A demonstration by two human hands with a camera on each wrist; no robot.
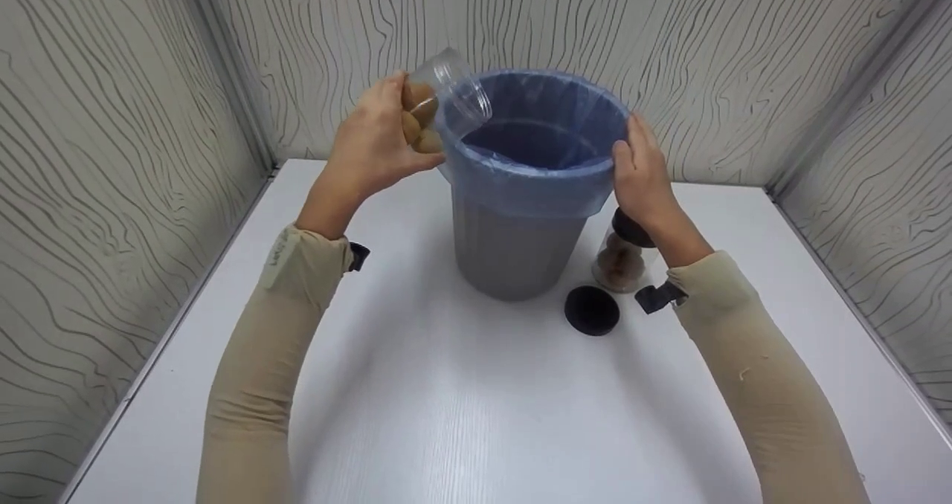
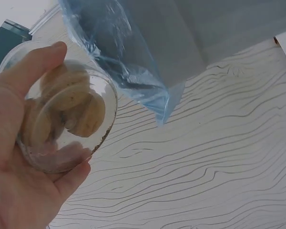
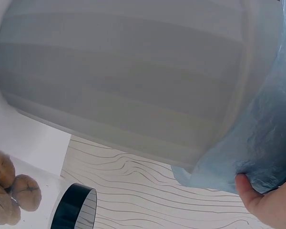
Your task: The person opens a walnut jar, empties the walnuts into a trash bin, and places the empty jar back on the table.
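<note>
Arms (image 1: 751,363) in beige sleeves (image 1: 253,385) reach forward over the white bench (image 1: 424,430), one to either side of an upright grey bin (image 1: 513,259). Raised at the bin's left edge, the left grip (image 1: 375,136) holds a clear jar (image 1: 446,69), thumb and fingers curved around its base end. The right grip (image 1: 645,173) touches the opposite side of the rim, its thumb against the blue liner (image 1: 520,192); how far its other fingers close cannot be told.

Lidless and tilted, the jar has its threaded mouth at the left rim, facing into the bin. Brown rounded pieces (image 2: 90,114) sit bunched toward its base; seen through the clear bottom, they look dull and lumpy. The liner is folded outward over the rim. Near the bin's right side, a second jar (image 1: 619,266), capped in black, stands with similar pieces inside, and a black lid (image 1: 591,311) lies just beside it.
</note>
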